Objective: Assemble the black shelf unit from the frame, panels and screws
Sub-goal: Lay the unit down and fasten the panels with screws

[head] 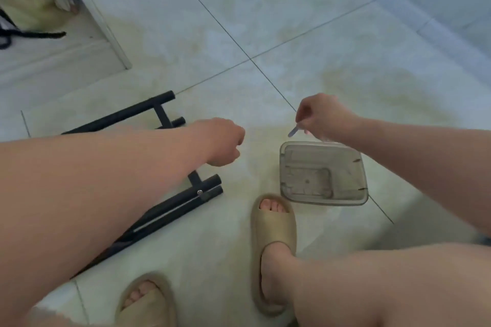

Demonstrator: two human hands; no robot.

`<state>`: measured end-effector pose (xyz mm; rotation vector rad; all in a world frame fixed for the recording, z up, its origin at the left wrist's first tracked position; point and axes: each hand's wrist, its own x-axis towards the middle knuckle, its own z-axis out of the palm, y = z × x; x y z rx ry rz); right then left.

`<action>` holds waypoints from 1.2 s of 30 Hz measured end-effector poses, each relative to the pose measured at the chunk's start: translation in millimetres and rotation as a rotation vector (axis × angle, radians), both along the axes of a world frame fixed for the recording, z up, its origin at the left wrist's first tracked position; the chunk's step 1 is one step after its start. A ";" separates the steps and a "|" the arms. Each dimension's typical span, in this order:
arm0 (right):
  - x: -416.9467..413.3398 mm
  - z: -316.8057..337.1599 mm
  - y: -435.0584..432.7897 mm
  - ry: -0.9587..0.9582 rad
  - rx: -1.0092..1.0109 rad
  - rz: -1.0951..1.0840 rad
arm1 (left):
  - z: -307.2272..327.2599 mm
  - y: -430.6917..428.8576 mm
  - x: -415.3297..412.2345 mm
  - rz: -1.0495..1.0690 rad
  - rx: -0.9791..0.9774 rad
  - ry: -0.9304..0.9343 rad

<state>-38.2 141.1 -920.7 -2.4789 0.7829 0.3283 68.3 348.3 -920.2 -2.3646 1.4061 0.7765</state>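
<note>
Floor (265, 21): right hand (322, 117) pinches grey piece (293, 131) over clear tub (363, 175); left hand (221, 141) fingers (233, 152) clenched above frame (125, 114).

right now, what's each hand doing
left hand: fingers curled, cannot tell if it holds anything
right hand: pinching a small grey piece
</note>
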 end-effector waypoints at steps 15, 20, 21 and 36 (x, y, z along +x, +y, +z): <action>-42.1 165.1 170.4 -0.381 0.173 0.018 | 143.9 166.2 -54.1 0.632 -0.473 0.333; -51.8 167.3 209.6 -0.420 0.361 -0.010 | 152.8 189.7 -68.7 0.706 -0.578 0.438; -52.8 167.8 214.4 -0.431 0.414 -0.020 | 153.5 190.3 -72.9 0.703 -0.595 0.463; -51.9 162.6 232.9 -0.409 0.631 0.008 | 153.8 190.5 -83.1 0.729 -0.827 0.311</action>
